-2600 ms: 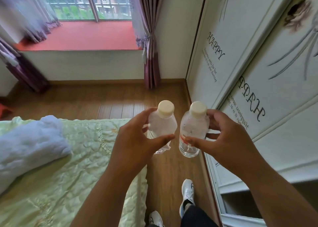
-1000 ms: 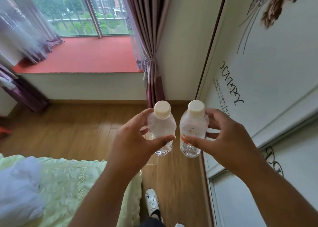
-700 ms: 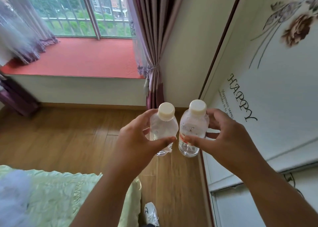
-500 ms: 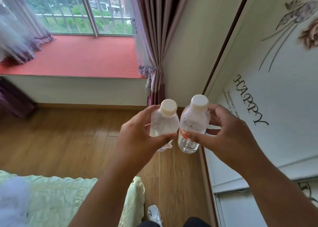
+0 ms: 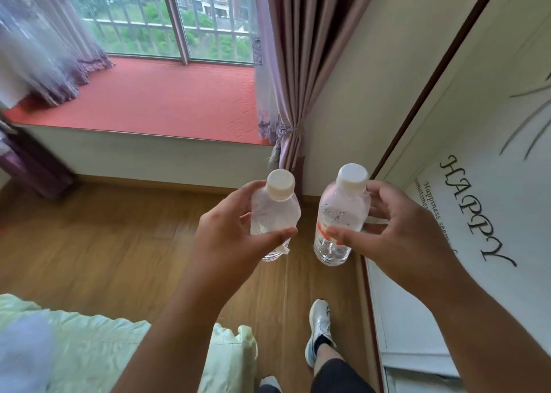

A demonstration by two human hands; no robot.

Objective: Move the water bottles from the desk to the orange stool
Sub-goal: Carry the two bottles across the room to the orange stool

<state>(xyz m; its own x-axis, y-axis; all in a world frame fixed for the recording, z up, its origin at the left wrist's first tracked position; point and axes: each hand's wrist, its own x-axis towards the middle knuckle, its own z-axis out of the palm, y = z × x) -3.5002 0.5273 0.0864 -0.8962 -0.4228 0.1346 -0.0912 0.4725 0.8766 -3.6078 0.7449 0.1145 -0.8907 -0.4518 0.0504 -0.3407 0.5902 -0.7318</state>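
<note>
Bottles (image 5: 340, 213) upright, one gripped in each hand (image 5: 396, 234)

Moved closer to the window seat (image 5: 155, 103), now filling the upper left of the frame; bed (image 5: 98, 354) slipped to the lower left corner; bottles spread slightly apart at centre; right shoe (image 5: 319, 330) stepped forward.

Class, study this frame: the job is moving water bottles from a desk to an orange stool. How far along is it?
Done: both bottles are picked up; no desk is in view. In hand: the left hand grips the left bottle and the right hand the right bottle, upright and capped, carried over the wooden floor beside the bed. Left: setting them on the stool, which is not in view.
</note>
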